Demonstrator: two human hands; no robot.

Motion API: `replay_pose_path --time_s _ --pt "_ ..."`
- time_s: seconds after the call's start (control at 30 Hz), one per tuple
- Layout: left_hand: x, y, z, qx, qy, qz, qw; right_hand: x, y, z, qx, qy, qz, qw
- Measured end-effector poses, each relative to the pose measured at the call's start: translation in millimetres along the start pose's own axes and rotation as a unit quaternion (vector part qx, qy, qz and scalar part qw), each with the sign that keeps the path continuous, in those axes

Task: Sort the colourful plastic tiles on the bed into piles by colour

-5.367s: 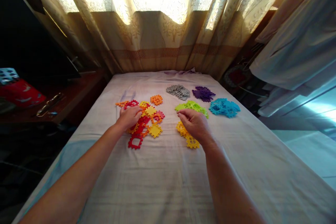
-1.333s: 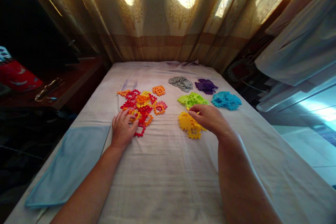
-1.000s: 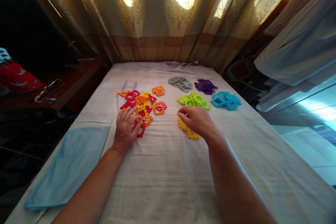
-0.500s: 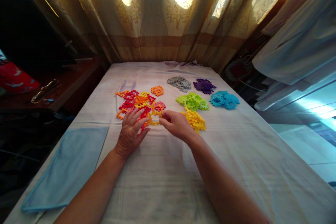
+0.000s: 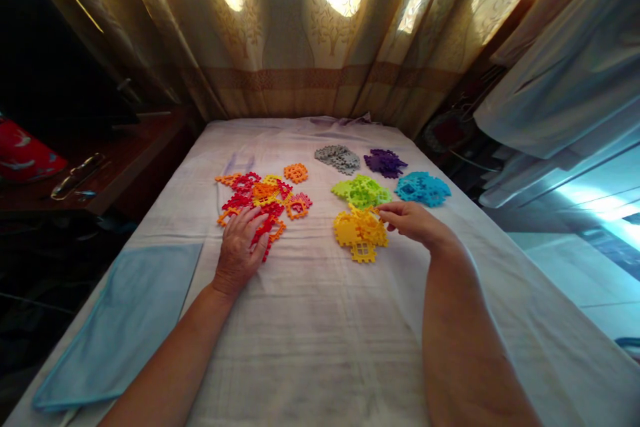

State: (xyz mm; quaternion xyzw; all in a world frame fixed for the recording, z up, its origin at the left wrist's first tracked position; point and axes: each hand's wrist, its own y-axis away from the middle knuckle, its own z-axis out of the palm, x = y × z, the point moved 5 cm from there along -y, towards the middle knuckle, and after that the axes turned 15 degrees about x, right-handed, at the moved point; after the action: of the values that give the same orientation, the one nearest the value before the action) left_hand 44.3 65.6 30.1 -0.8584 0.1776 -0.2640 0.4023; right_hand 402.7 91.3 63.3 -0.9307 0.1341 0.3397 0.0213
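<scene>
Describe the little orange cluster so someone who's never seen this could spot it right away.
On the white sheet, find the left hand at the near edge of a mixed heap of red, orange and yellow pieces. Just past the heap's far right side lies the small orange cluster. It's all orange and separate from the heap, with the gray pile farther right.

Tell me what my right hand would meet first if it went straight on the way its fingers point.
Your right hand would likely meet the yellow pieces first; the fingertips look right at their edge, though one view can't settle whether they touch.
</scene>
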Motion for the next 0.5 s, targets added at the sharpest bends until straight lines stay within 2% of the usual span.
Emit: replay_pose_path --time_s 0.13,0.3,0.5 --pt "-4 -1 -1.3 0.023 -0.003 -0.013 1.0 -1 -3 5 0.017 0.025 -0.008 1.0" --pt "-19 -2 -3.9 0.04 -0.007 -0.077 0.996 -5 -3 4 0.04 0.095 -0.025 0.994" --pt "-39 3 -1.4 0.049 0.011 -0.162 0.985 -35 7 6 0.1 0.184 -0.074 0.975"
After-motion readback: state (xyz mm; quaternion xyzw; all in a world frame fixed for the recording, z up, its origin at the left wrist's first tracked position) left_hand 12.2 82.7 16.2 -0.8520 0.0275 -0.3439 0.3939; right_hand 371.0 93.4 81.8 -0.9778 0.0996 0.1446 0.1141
